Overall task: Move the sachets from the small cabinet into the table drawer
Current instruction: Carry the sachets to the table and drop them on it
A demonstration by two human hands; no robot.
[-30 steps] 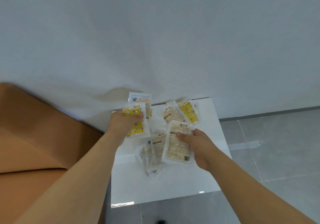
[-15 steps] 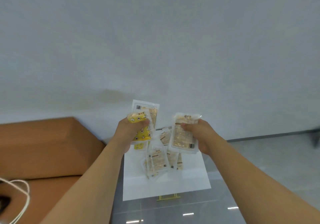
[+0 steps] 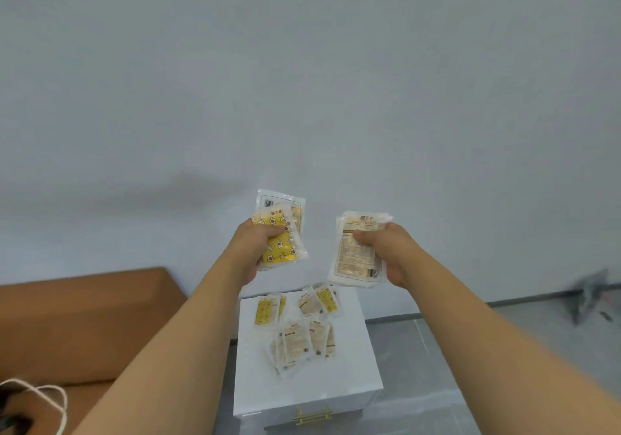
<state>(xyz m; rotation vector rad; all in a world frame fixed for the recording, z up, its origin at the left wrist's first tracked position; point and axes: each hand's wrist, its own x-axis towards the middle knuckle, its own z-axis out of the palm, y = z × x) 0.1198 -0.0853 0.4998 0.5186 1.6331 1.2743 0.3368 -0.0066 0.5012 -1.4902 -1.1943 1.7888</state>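
Note:
My left hand (image 3: 257, 250) grips a small bundle of sachets (image 3: 280, 233), a yellow patterned one in front and a pale one behind. My right hand (image 3: 386, 250) grips beige sachets (image 3: 356, 256) by their top edge. Both hands are raised well above the small white cabinet (image 3: 336, 384). On its top lie several more sachets (image 3: 295, 327), yellow ones at the back and beige ones in a loose pile in the middle. A brass handle (image 3: 312, 416) shows on the cabinet's front.
A brown wooden table (image 3: 84, 317) stands to the left of the cabinet, with a white cord (image 3: 37, 391) at its lower left. The white wall is close behind. Grey tiled floor (image 3: 470, 350) lies to the right, with a blurred dark object (image 3: 589, 297) by the wall.
Both hands have lifted their sachets up off the cabinet top. The view has pulled back and up, so the cabinet now sits lower and its brass handle shows.

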